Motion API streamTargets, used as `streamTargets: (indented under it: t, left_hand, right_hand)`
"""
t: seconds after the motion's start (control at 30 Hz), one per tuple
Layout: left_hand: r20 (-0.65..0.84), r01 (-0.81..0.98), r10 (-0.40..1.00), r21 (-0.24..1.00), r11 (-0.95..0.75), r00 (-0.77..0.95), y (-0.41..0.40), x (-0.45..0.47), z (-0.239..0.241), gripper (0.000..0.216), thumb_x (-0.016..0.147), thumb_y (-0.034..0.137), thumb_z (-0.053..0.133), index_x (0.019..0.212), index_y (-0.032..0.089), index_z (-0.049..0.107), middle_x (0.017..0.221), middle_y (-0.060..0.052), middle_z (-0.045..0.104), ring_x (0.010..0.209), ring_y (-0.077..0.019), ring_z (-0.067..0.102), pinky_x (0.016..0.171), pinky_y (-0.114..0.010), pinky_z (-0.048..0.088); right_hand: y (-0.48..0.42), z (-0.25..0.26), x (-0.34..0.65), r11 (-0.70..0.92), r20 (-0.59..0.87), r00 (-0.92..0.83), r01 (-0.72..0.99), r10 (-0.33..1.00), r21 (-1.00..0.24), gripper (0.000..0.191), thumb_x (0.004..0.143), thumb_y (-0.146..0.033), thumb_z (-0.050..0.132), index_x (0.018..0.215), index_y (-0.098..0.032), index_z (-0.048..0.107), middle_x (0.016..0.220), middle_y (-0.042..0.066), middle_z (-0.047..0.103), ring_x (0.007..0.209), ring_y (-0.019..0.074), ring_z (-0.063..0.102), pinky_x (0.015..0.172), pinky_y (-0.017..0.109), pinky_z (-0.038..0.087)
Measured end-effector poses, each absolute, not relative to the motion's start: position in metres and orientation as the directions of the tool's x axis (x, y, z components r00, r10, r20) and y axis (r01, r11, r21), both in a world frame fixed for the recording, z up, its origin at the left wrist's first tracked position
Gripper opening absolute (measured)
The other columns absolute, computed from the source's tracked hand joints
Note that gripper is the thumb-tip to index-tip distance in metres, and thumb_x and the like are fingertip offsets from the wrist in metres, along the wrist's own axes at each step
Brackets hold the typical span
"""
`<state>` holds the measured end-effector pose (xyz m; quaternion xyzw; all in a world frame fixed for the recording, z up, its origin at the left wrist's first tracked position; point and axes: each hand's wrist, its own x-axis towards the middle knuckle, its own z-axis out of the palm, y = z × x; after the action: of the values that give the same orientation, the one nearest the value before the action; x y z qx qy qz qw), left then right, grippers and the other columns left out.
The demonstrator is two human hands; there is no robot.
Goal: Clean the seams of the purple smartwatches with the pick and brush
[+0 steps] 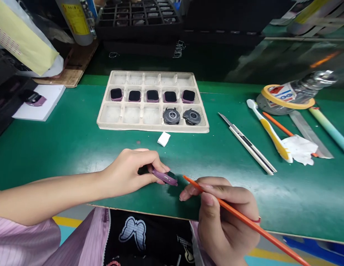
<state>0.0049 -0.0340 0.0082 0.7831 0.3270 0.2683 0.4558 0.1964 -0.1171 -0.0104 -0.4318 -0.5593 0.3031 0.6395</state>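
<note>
My left hand pinches a purple smartwatch case by its edge, tilted just above the green table. In my right hand is a thin orange stick, held like a pen. Its pointed tip is close to the watch case, with a small gap between them. Behind my hands stands a cream plastic tray with compartments. Several purple watch cases with black faces lie in its middle row. Two round dark watch back covers sit in the front row at the right.
A folded white scrap lies before the tray. To the right are a utility knife, a toothbrush, crumpled tissue and a metal bottle with a tape roll around it. At left, another watch rests on white paper.
</note>
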Motion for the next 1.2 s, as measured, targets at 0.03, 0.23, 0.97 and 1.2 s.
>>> streamTargets:
  t: [0.03,0.23,0.97,1.2]
  left_hand:
    - [0.116,0.271,0.76,0.891,-0.365,0.64,-0.034,0.005,0.009,0.013,0.084,0.012,0.076,0.085,0.017,0.064,0.1,-0.001,0.078,0.097,-0.0142,0.074,0.085,-0.023,0.057]
    - [0.097,0.283,0.76,0.892,-0.353,0.642,-0.032,0.006,0.011,0.013,0.084,0.013,0.076,0.084,0.018,0.064,0.097,0.001,0.079,0.095,-0.0147,0.075,0.086,-0.024,0.055]
    - [-0.03,0.296,0.77,0.932,-0.209,0.638,-0.027,0.002,0.001,0.012,0.086,0.029,0.073,0.086,0.022,0.064,0.098,0.0,0.079,0.097,-0.0206,0.075,0.084,-0.031,0.06]
    - [-0.057,0.29,0.769,0.942,-0.17,0.637,-0.029,0.007,0.01,0.011,0.085,0.024,0.074,0.087,0.018,0.065,0.102,-0.005,0.079,0.089,-0.0201,0.076,0.074,-0.028,0.061]
  right_hand:
    - [-0.117,-0.009,0.196,0.421,0.429,0.201,0.085,0.881,-0.903,0.016,0.097,-0.007,0.052,0.102,-0.02,0.061,0.084,0.001,0.063,0.067,0.0115,0.067,0.06,0.027,0.058]
    - [-0.107,0.004,0.218,0.347,0.364,0.175,0.122,0.915,-0.93,0.01,0.096,-0.015,0.059,0.094,-0.022,0.065,0.077,-0.001,0.066,0.061,0.0105,0.066,0.057,0.024,0.056]
    - [0.068,0.049,0.426,-0.151,0.251,0.613,0.527,0.749,-0.836,0.022,0.097,-0.034,0.062,0.107,-0.014,0.065,0.101,0.005,0.069,0.084,0.0158,0.067,0.075,0.035,0.059]
    - [-0.001,0.043,0.32,0.138,0.351,0.427,0.455,0.833,-0.88,0.016,0.089,-0.023,0.07,0.078,-0.025,0.059,0.075,-0.003,0.069,0.072,0.0152,0.072,0.074,0.034,0.057]
